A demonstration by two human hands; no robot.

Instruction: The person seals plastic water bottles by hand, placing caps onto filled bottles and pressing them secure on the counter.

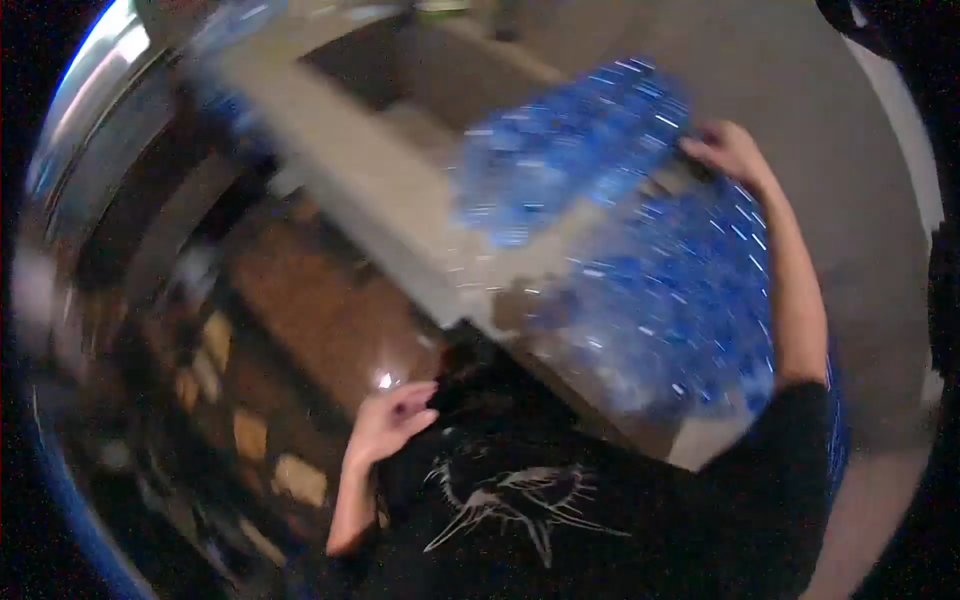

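Note:
My right hand is raised at the upper right, its fingers closed on the edge of a sheet of blue bubble wrap. More blue bubble wrap lies below that hand, beside my forearm. The bubble wrap is blurred by motion. My left hand is low at the centre left, in front of my black shirt, with its fingers apart and slightly curled. Nothing shows in it. A brown surface with a bright glint lies just beyond my left hand.
A pale ledge runs diagonally from the upper left to the centre. Past it is a dark box-like recess. Several tan pieces lie at the lower left. Blurred shiny curved shapes line the left edge.

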